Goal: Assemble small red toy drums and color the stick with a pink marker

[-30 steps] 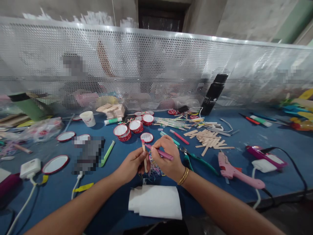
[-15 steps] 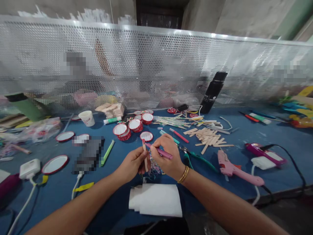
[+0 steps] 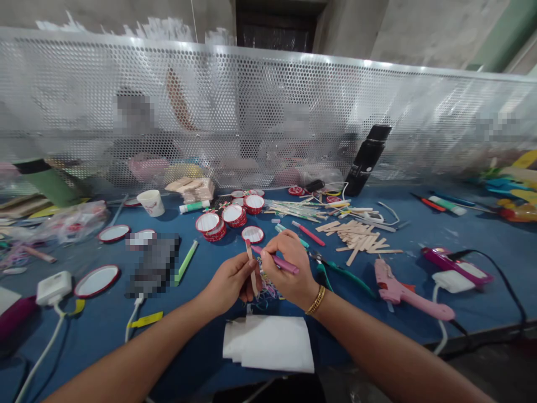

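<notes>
My left hand (image 3: pixel 235 280) is closed on a wooden craft stick (image 3: pixel 250 258), held upright with its top end coloured red-pink. In my right hand (image 3: pixel 289 268) is a purple-pink marker (image 3: pixel 282 262), its tip pointing left at the stick's upper part; whether they touch I cannot tell. Under my hands lies a tangle of coloured threads (image 3: pixel 268 292), partly hidden. White folded paper (image 3: pixel 271 342) rests in front of me. Beyond my hands sits a white disc with a red rim (image 3: pixel 252 234), and a red marker (image 3: pixel 308 233) lies to its right.
Loose craft sticks (image 3: pixel 356 238), green-handled pliers (image 3: pixel 348 277) and a pink glue gun (image 3: pixel 409 294) lie on the right. Stacked red-rimmed lids (image 3: pixel 210 224), a paper cup (image 3: pixel 151 203) and a green marker (image 3: pixel 185 263) are left. A perforated metal screen (image 3: pixel 268 112) spans the back.
The view has shifted slightly. Both hands keep their hold on the stick and marker, and the stick's tip looks more strongly coloured now.
</notes>
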Action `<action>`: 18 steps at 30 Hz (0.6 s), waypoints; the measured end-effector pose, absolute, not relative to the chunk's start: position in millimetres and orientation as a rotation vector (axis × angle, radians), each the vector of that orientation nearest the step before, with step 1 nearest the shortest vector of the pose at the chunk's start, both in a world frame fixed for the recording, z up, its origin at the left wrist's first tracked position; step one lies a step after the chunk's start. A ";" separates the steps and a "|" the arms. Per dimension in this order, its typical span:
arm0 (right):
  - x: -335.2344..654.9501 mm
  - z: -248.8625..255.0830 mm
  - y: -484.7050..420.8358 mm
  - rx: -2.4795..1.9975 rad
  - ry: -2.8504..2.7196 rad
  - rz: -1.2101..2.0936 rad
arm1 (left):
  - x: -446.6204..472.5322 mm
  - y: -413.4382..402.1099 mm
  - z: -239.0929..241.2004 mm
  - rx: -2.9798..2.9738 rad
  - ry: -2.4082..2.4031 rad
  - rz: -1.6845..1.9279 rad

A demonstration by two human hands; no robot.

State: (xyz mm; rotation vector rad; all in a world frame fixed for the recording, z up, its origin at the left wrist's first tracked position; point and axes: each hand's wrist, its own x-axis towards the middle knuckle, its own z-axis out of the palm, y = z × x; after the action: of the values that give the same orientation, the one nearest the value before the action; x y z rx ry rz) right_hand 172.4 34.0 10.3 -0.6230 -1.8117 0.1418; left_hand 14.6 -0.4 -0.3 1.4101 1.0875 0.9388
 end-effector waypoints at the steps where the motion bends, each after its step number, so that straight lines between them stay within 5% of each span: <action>1: 172.2 10.1 33.9 -0.632 -1.817 0.139 | 14.6 -0.3 -0.8 1.408 1.091 0.943; 18: 171.3 9.4 33.1 -0.632 -1.839 0.139 | 15.2 -1.8 -0.6 1.403 1.107 0.946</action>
State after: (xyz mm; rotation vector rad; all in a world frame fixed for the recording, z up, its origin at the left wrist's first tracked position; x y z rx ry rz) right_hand 171.3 33.1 9.4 -0.6319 -1.8391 0.1391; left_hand 15.2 -1.8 -0.6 1.4032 1.1072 0.9458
